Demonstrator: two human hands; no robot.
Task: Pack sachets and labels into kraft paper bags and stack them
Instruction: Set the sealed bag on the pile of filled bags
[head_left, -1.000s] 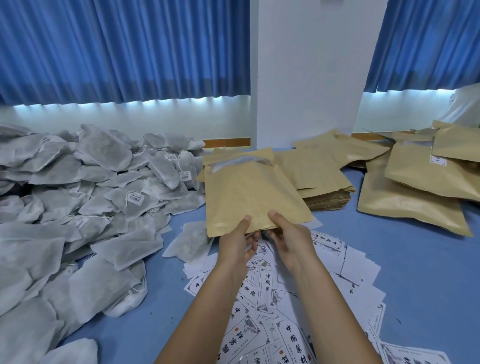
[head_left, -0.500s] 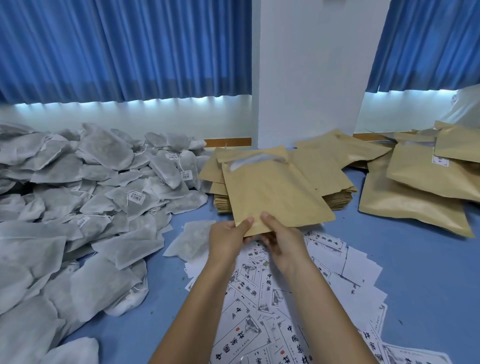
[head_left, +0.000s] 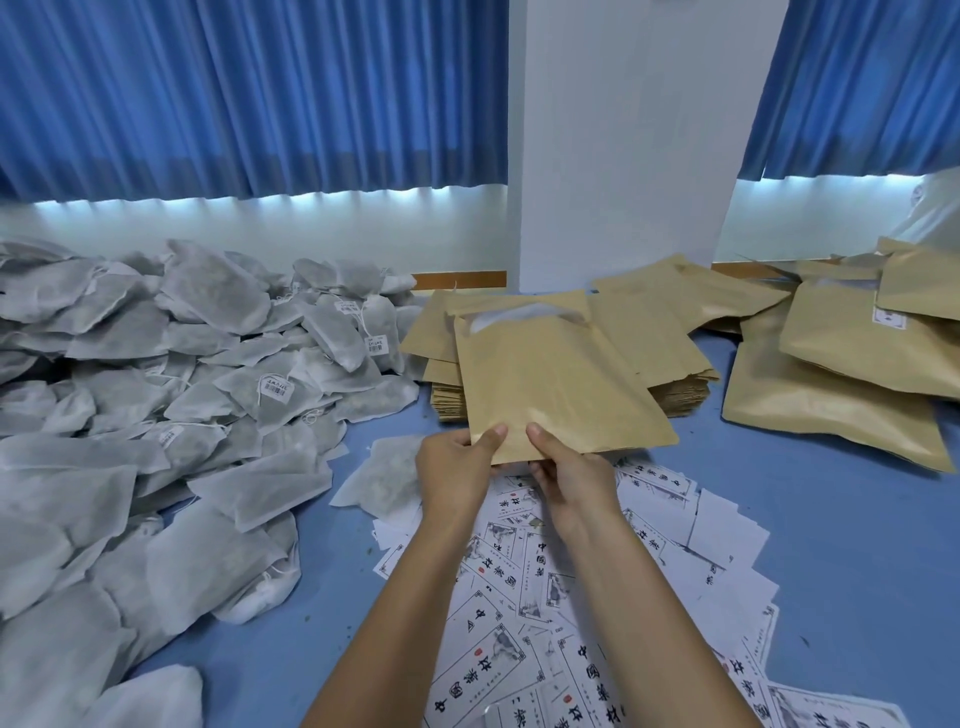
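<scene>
Blue curtains (head_left: 249, 93) hang on both sides of a white pillar (head_left: 623, 145), and below them a blue surface (head_left: 831, 519) runs to the wall; I cannot tell if it is a table or the floor.

A kraft paper bag (head_left: 556, 384) is held up in the middle, slightly tilted, above that surface. The left hand (head_left: 452, 467) and the right hand (head_left: 571, 478) grasp it side by side at its near bottom edge. Each thumb lies on the upper face and the fingers are curled underneath. The rest of the bag reaches away from the hands toward the pillar. Its far end gapes a little and shows a pale lining.

Just behind the bag, partly hidden by it, sits a stack of flat empty bags (head_left: 675, 338). To the right of that, well apart from the hands, lie fuller bags (head_left: 831, 405), overlapping one another, one with a small white sticker.

On the left, a big heap of grey sachets (head_left: 156, 389) covers the surface, some with strings and barcode tags. One loose sachet (head_left: 389, 478) lies just left of the left hand. Printed labels (head_left: 545, 597) are scattered under both forearms and spread toward the near right corner.
</scene>
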